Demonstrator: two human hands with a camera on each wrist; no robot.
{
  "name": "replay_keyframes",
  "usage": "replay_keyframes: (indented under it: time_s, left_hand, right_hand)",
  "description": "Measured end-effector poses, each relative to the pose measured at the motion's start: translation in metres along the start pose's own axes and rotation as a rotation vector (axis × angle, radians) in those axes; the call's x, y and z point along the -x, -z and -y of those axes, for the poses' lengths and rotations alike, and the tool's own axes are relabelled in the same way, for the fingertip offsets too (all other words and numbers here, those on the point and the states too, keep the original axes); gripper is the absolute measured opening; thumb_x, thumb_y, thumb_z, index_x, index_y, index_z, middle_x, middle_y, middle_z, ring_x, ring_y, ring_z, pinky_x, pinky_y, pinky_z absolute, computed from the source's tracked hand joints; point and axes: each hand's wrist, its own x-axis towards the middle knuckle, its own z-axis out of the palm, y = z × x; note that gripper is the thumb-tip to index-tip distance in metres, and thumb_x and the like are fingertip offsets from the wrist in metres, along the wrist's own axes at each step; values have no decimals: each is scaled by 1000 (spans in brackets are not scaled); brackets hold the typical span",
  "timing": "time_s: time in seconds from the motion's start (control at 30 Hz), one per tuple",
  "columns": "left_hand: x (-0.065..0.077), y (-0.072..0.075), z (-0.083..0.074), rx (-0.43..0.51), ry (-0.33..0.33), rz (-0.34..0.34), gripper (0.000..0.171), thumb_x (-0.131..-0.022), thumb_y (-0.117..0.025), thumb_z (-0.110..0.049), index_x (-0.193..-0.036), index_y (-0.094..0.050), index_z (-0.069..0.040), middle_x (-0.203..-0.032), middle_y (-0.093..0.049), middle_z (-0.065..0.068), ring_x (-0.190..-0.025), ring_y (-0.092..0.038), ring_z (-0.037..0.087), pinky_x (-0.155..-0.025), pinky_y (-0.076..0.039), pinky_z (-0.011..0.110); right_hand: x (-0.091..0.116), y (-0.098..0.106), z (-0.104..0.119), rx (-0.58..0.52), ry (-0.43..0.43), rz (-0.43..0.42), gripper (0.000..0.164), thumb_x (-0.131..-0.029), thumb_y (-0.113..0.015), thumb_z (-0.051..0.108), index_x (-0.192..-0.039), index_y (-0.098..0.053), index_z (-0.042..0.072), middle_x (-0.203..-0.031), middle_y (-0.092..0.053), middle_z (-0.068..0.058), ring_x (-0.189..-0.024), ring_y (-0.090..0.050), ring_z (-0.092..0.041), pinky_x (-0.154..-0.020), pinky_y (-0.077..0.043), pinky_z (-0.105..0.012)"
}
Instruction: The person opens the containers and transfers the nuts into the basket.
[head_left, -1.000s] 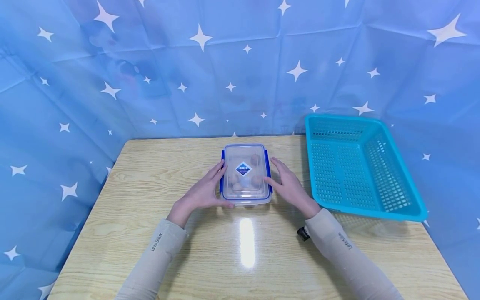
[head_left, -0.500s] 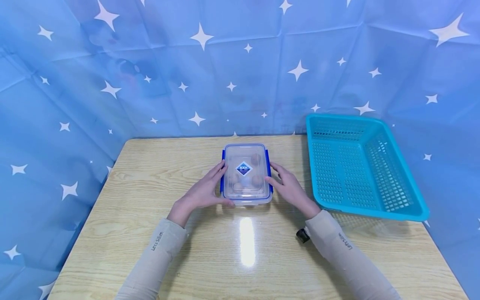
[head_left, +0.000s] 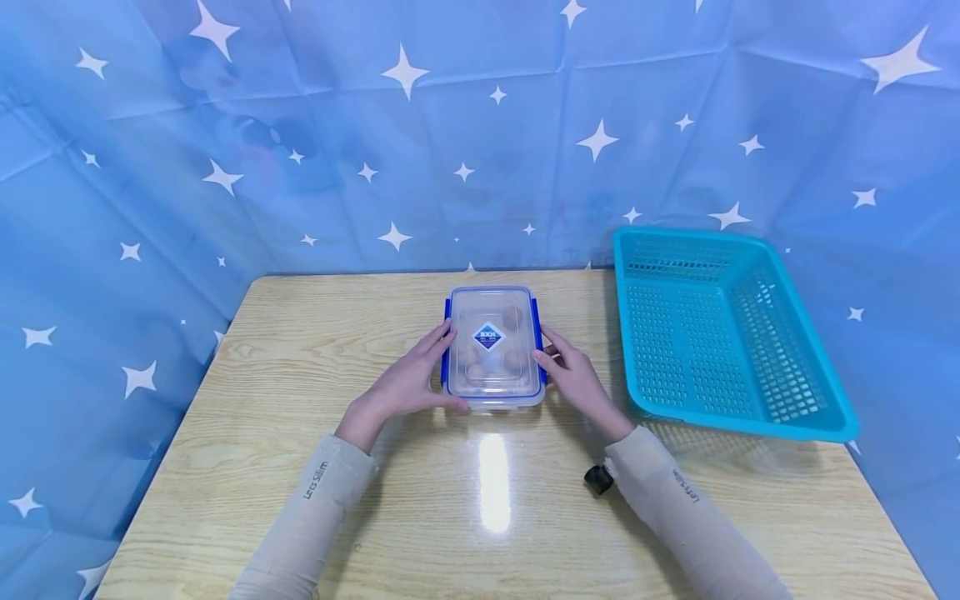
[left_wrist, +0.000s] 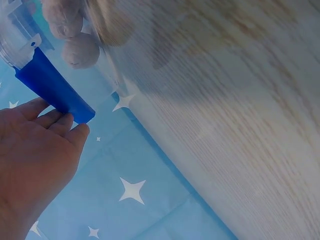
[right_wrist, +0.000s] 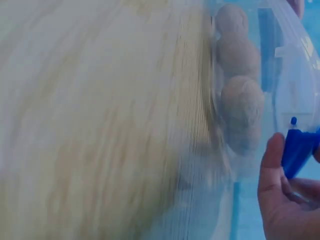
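A clear food container [head_left: 491, 305] with a blue-edged lid and a diamond label sits on the table, lid on. Through its walls show several round, pale brown things [right_wrist: 242, 102]. My left hand [head_left: 397, 390] holds the container's left side, thumb at the near corner; in the left wrist view its fingertips rest against a blue latch [left_wrist: 52, 85]. At the right side, my right hand [head_left: 581, 379] grips the opposite blue latch [right_wrist: 298, 152] between thumb and fingers. Part of that latch is hidden by the fingers.
A turquoise perforated basket [head_left: 742, 427] stands to the right of the container, beyond my right hand. The wooden table [head_left: 247, 467] ends at a blue star-patterned cloth [head_left: 322, 142] behind and on both sides. A black device [head_left: 598, 479] sits at my right wrist.
My right hand has closed in on the container's right side, its fingers now round the latch. The left hand and the container stay about where they were.
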Motion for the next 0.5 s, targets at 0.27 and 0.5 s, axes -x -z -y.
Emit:
replay_keyframes:
  time_s: [0.27, 0.5]
  left_hand:
    - [0, 3, 0, -7, 9, 2, 124, -70, -82, -62, -162, -11, -18, -170, 2, -8, -157, -10, 23, -125, -25, 46]
    - [1, 6, 1, -7, -5, -9, 123, -70, -83, -59, -161, -13, -17, -170, -1, -5, -157, -10, 25, -125, -26, 47]
  right_hand:
    - [-3, -5, 1, -32, 13, -10, 51, -106, -47, 18, -154, -35, 4, -109, -62, -24, -85, -63, -19, -72, -59, -24]
    - [-5, -11, 2, 35, 79, -39, 48, -107, -40, 9, -153, -32, -3, -140, -53, -31, -120, -59, -43, -99, -54, -49]
